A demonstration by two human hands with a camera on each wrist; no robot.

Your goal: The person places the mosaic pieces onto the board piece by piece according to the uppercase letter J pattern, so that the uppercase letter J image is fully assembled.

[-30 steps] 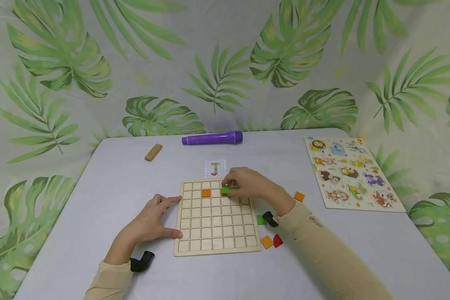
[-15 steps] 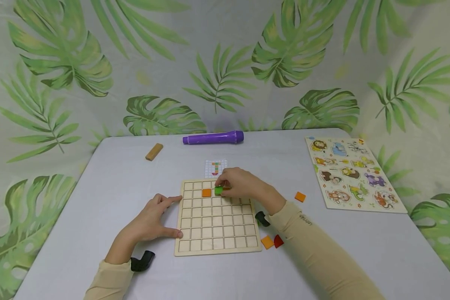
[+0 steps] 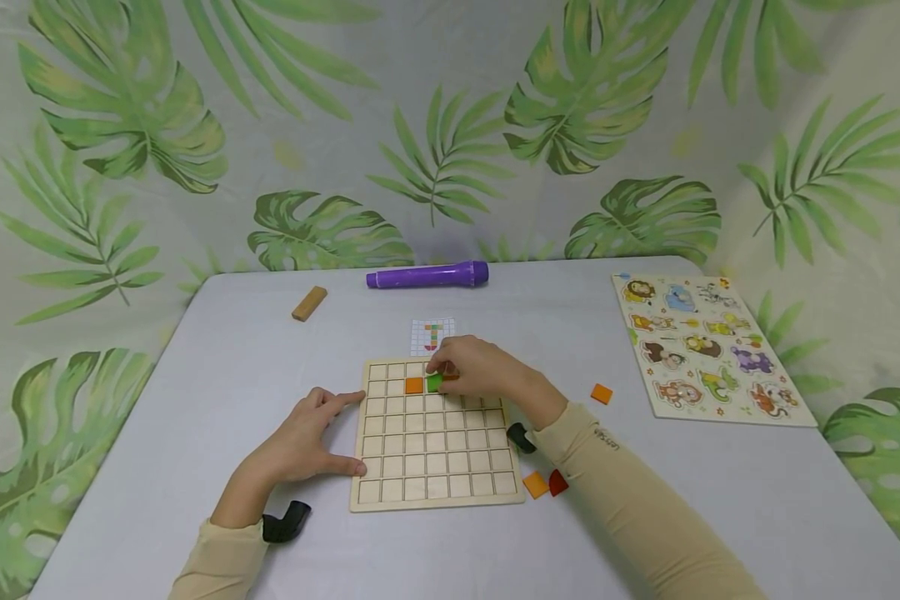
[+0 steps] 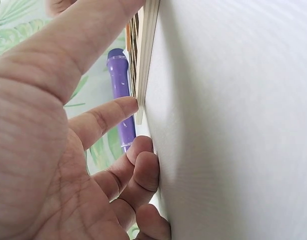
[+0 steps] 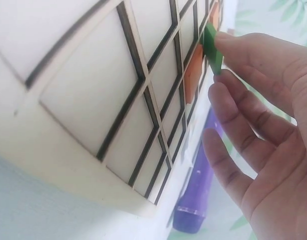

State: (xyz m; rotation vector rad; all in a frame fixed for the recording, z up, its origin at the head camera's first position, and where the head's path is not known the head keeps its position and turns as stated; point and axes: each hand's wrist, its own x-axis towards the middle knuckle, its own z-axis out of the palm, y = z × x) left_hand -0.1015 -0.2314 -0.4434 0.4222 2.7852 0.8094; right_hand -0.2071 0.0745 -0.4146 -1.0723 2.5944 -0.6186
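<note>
My right hand (image 3: 483, 367) pinches a green square tile (image 5: 212, 47) between thumb and fingertips over the top part of a wooden grid board (image 3: 435, 442). In the right wrist view the tile is tilted, one edge at the grid. One orange tile (image 3: 414, 385) sits in a cell just left of it; another orange tile (image 5: 193, 72), partly covered by the hand in the head view, lies on its right. At the board's left edge, my left hand (image 3: 303, 446) rests with thumb and index finger spread, both touching the rim; its other fingers curl loosely on the table.
Right of the board lie an orange tile (image 3: 536, 484), a red quarter-round piece (image 3: 557, 482) and a farther orange tile (image 3: 602, 393). Behind it are a small pattern card (image 3: 422, 333), a purple microphone-shaped stick (image 3: 427, 276) and a wooden block (image 3: 309, 303). An animal puzzle (image 3: 708, 354) lies far right.
My right hand has moved slightly left with the green tile, from over the right orange tile to between the two orange ones. My left hand keeps its place.
</note>
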